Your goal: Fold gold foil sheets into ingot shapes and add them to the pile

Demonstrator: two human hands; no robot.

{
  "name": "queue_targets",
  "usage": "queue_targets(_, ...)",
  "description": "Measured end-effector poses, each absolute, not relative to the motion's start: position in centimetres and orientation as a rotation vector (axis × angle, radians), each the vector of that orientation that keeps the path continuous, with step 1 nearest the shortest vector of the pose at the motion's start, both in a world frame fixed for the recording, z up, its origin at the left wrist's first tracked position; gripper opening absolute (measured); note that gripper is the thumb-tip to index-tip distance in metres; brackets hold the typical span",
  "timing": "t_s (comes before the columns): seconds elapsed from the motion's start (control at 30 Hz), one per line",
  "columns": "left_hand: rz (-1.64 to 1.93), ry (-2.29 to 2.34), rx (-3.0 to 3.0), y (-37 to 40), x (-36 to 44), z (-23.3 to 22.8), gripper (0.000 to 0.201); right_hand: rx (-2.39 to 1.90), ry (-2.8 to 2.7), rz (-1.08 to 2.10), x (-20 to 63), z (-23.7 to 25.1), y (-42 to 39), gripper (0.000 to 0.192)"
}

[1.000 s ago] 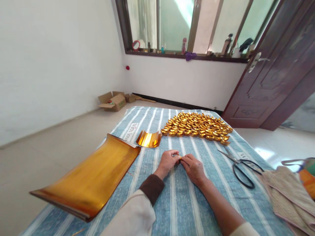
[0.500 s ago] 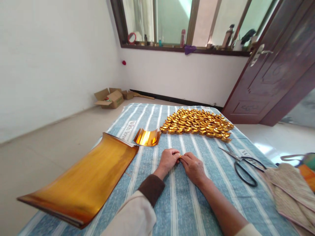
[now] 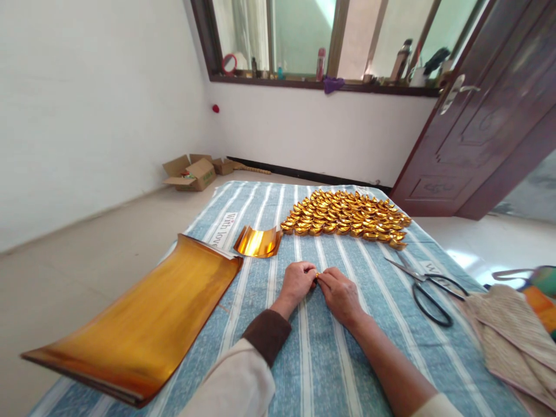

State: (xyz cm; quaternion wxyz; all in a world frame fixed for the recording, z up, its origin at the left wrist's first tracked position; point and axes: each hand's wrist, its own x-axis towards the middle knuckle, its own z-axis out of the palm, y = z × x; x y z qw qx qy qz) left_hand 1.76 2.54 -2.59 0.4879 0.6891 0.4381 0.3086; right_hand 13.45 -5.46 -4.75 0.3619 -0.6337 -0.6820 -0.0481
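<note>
My left hand [image 3: 299,282] and my right hand [image 3: 340,292] meet over the middle of the striped cloth, fingers closed on a small piece of gold foil paper [image 3: 317,276]. Only a sliver of that piece shows between the fingertips; its shape is hidden. Beyond my hands, many folded gold paper ingots [image 3: 343,214] sit in tight rows. Left of them lies a small curled stack of gold foil paper [image 3: 258,241]. A large stack of gold foil sheets [image 3: 143,318] spreads over the table's left side.
Black-handled scissors [image 3: 428,289] lie partly spread at the right of the blue striped tablecloth [image 3: 243,341]. A beige knitted cloth [image 3: 504,330] rests at the right edge. An opened cardboard box [image 3: 191,174] stands on the floor, and a brown door [image 3: 478,127] is at the right.
The whole view has shifted very slightly. Both hands keep the same pose, pinching the gold piece, with perhaps a small shift of the fingertips.
</note>
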Motion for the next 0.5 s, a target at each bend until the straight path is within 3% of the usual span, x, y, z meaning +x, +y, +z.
queue_targets(0.5, 0.732, 1.075, 1.718, 2.34, 1.71, -2.06, 0.020, -1.638, -1.759, -0.130, 13.35, -4.74, -5.45, 0.026)
